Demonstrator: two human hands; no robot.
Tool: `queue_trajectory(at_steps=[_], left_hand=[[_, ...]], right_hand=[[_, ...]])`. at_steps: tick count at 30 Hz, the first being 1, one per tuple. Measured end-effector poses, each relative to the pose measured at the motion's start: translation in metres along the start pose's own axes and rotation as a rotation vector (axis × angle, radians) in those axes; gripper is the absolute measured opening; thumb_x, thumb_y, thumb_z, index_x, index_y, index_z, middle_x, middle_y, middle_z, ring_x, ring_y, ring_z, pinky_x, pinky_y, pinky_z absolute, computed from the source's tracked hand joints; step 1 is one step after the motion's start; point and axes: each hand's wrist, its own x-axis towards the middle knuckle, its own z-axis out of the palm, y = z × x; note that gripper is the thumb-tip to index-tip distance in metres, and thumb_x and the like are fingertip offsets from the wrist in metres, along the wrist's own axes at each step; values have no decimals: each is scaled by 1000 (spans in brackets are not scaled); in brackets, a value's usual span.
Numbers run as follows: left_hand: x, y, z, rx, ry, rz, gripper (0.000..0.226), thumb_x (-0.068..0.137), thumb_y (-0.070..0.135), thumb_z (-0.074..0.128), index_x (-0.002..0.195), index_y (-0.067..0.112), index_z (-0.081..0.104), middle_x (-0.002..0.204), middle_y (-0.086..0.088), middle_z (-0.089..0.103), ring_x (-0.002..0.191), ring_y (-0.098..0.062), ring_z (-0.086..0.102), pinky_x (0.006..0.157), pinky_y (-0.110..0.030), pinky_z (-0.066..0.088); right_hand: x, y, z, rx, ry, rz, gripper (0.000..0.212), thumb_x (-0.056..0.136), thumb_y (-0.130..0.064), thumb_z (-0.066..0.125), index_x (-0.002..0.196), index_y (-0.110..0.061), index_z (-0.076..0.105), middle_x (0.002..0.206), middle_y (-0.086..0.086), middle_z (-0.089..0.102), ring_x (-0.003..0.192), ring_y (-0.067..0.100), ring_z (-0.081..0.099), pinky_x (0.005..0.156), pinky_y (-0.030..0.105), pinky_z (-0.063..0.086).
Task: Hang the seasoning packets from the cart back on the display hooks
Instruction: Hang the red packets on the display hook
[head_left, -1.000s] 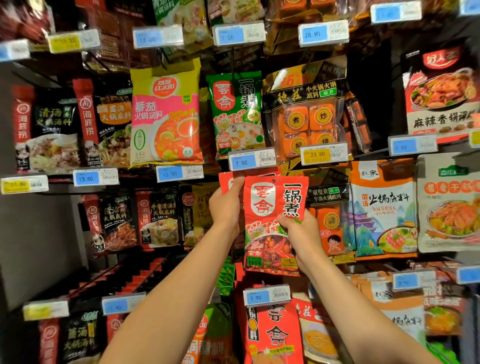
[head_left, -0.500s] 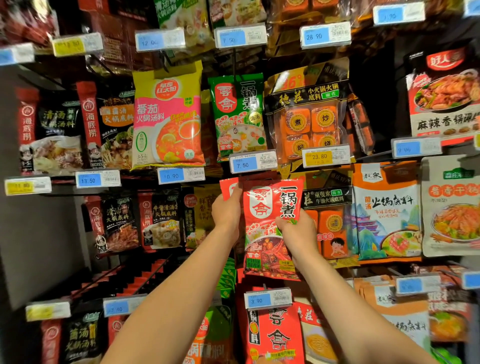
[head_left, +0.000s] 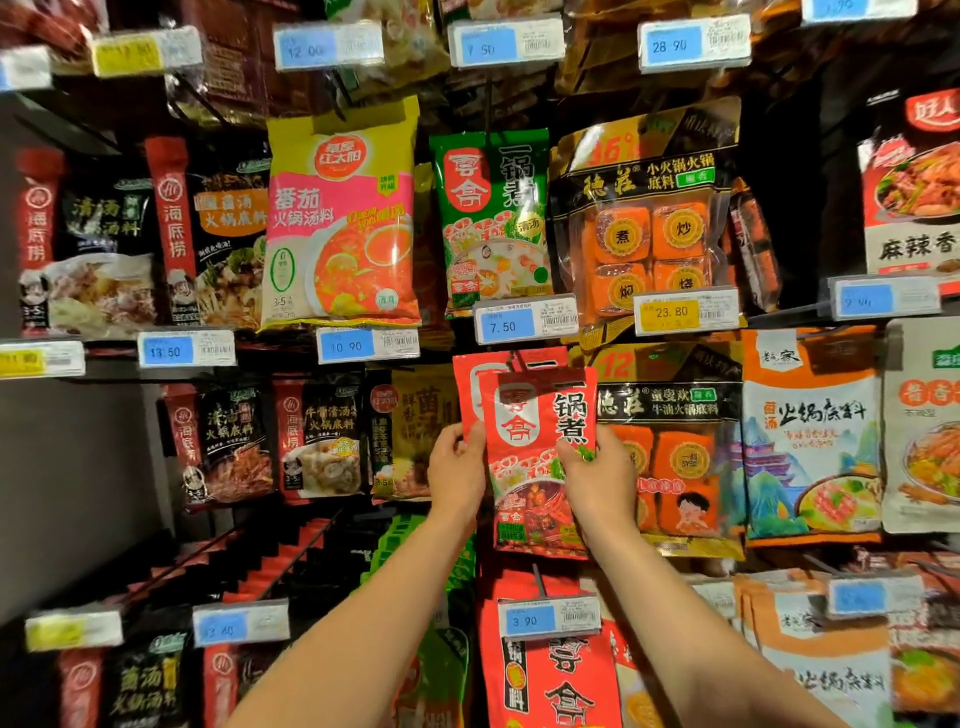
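A red seasoning packet (head_left: 535, 415) with white characters hangs in the middle row of the display, its top under the 7.50 price tag (head_left: 524, 323). My left hand (head_left: 457, 470) pinches its left edge, and my right hand (head_left: 597, 480) grips its right side lower down. Behind it a second red packet (head_left: 465, 384) of the same kind shows at the upper left. The hook itself is mostly hidden by the tag and the packet tops. The cart is out of view.
Packed rows of hanging packets surround it: a green packet (head_left: 491, 218) above, orange-block bags (head_left: 670, 452) to the right, dark soup-base packets (head_left: 317, 441) to the left, more red packets (head_left: 550, 675) below. Price tags jut forward on every hook.
The red packet has moved up and back toward the display, its top now tucked under the 7.50 tag. My left hand slid down from the packet's top corner to its left edge.
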Motion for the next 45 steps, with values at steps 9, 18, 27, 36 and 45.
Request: queue_trajectory(at_steps=[9, 18, 27, 36, 45], left_hand=[[61, -26, 19, -6, 93, -188, 46, 97, 49, 66, 111, 6, 63, 104, -9, 73, 93, -28, 70, 90, -45, 59], [47, -23, 10, -31, 80, -86, 22, 106, 35, 53, 124, 22, 54, 111, -6, 68, 103, -26, 67, 88, -41, 56], [-9, 26, -3, -152, -122, 147, 32, 104, 36, 59, 130, 16, 59, 117, 3, 70, 94, -6, 72, 66, -12, 54], [-25, 54, -4, -215, -116, 139, 36, 95, 49, 70, 112, 17, 68, 102, -1, 79, 91, -20, 77, 87, -47, 62], [-25, 81, -6, -218, -43, 131, 19, 97, 40, 70, 99, 22, 73, 93, 1, 80, 86, -18, 77, 88, -48, 62]], right_hand=[[19, 3, 23, 46, -46, 149, 27, 105, -16, 57, 132, -13, 60, 120, 0, 68, 117, 35, 63, 97, 50, 51], [16, 27, 36, 140, -13, 137, 41, 102, -32, 61, 140, -18, 58, 140, 6, 63, 132, 29, 57, 107, 57, 49], [-15, -2, 15, 156, 4, 53, 17, 105, -21, 56, 117, -23, 68, 106, -10, 73, 96, 10, 69, 78, 32, 56], [-36, -19, -2, 118, -73, -28, 11, 108, -23, 51, 114, -32, 52, 101, -25, 59, 94, -8, 58, 62, 8, 43], [-34, -35, 9, 177, -30, -39, 30, 106, -29, 53, 135, -22, 59, 120, -7, 69, 111, 14, 66, 93, 41, 57]])
